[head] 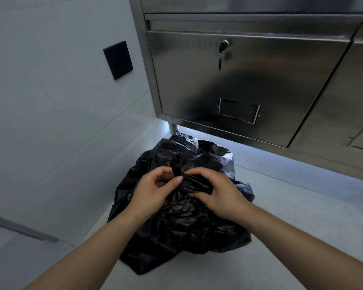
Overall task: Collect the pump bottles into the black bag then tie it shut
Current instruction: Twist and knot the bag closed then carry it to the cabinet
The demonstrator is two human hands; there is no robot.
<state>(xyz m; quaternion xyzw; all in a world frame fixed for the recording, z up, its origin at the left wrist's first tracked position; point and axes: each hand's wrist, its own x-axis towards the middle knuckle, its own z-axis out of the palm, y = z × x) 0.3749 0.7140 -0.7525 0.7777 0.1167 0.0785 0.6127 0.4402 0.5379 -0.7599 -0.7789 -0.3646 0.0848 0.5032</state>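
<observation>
A crumpled black plastic bag (pixel 182 225) sits bulging on the pale floor in front of me. Its top is gathered into a twisted neck between my hands. My left hand (pixel 153 189) pinches a small black loop of the plastic with thumb and fingers. Just to the right, my right hand (pixel 214 193) clamps the bunched neck, fingers curled over it. No pump bottles are visible; the bag's contents are hidden.
A stainless steel cabinet (pixel 249 80) on short legs stands right behind the bag, with a key lock (pixel 224 46) and a label holder (pixel 239 110). A grey tiled wall with a black switch plate (pixel 118 59) is on the left.
</observation>
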